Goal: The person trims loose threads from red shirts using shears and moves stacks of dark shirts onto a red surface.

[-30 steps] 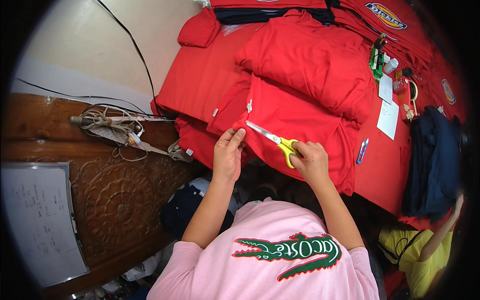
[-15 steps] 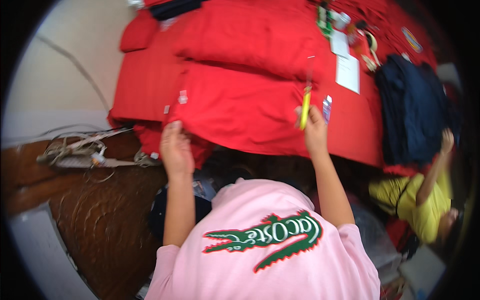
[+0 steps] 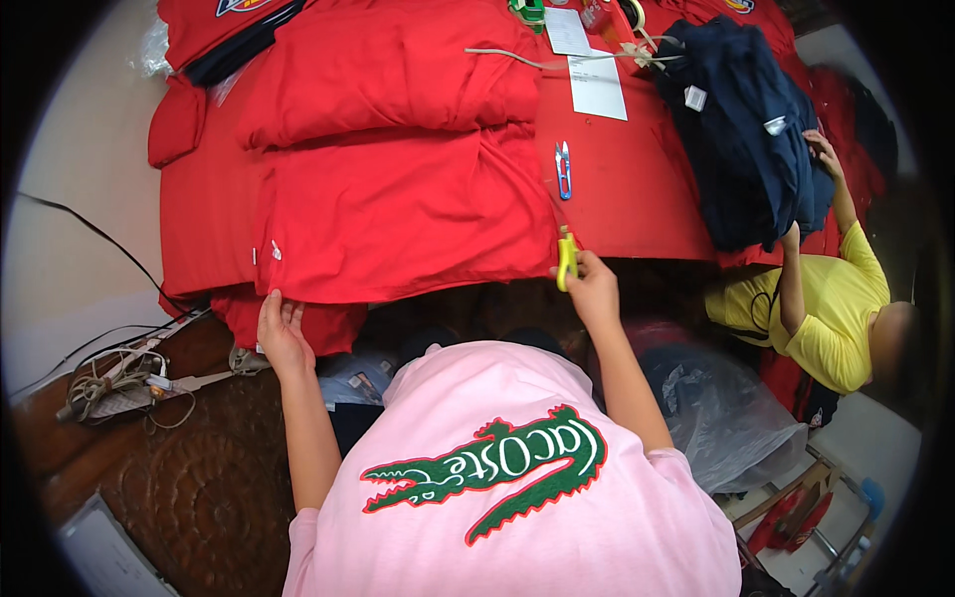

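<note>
A red garment [image 3: 398,219] lies spread flat along the near edge of the table, its front hem reaching over that edge. At its near left corner, my left hand [image 3: 286,336] has the hem between thumb and fingers, palm turned partly up. My right hand [image 3: 595,291] is at the near right corner and is closed on yellow-handled scissors [image 3: 567,259]. Their thin blades point away from me, across the garment's right edge. The right fingertips touch the cloth beside the handle. A small white label [image 3: 277,251] shows near the garment's left edge.
Blue thread snips [image 3: 564,171] lie on the red table cover [image 3: 617,219], with paper sheets [image 3: 597,88] behind. A folded red pile [image 3: 398,70] sits beyond the garment. At right, a person in yellow [image 3: 826,308] handles navy garments [image 3: 741,139]. Tangled cords [image 3: 109,383] lie at left.
The view has shifted, so the table appears further left and higher. My right hand with the scissors has come down toward the near hem. The person at right now has both hands visible at the navy garments.
</note>
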Demonstrator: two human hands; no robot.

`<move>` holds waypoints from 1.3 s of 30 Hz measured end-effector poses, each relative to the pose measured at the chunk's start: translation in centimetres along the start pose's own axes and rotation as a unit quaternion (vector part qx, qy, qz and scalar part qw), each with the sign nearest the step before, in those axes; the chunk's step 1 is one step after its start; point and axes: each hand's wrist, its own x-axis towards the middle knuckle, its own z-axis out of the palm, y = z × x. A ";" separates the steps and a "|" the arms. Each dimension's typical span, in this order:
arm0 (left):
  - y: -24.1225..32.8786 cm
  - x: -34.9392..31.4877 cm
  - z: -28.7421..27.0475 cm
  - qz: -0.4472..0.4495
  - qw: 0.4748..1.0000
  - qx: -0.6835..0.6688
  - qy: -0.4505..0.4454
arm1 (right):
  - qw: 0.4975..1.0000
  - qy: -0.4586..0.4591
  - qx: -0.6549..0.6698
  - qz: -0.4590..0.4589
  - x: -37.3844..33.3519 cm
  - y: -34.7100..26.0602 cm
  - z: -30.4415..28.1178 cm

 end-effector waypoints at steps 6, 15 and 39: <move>-0.9 2.2 -2.2 0.039 0.994 0.014 0.098 | 0.972 -0.074 0.218 0.047 1.1 2.2 -1.3; -3.4 1.8 -7.9 -0.015 0.987 -0.079 0.136 | 0.953 -0.109 0.251 0.127 0.2 0.4 -5.1; 14.3 10.0 17.9 0.277 0.921 0.161 -0.221 | 0.851 0.022 0.474 -0.224 13.6 -23.5 -8.9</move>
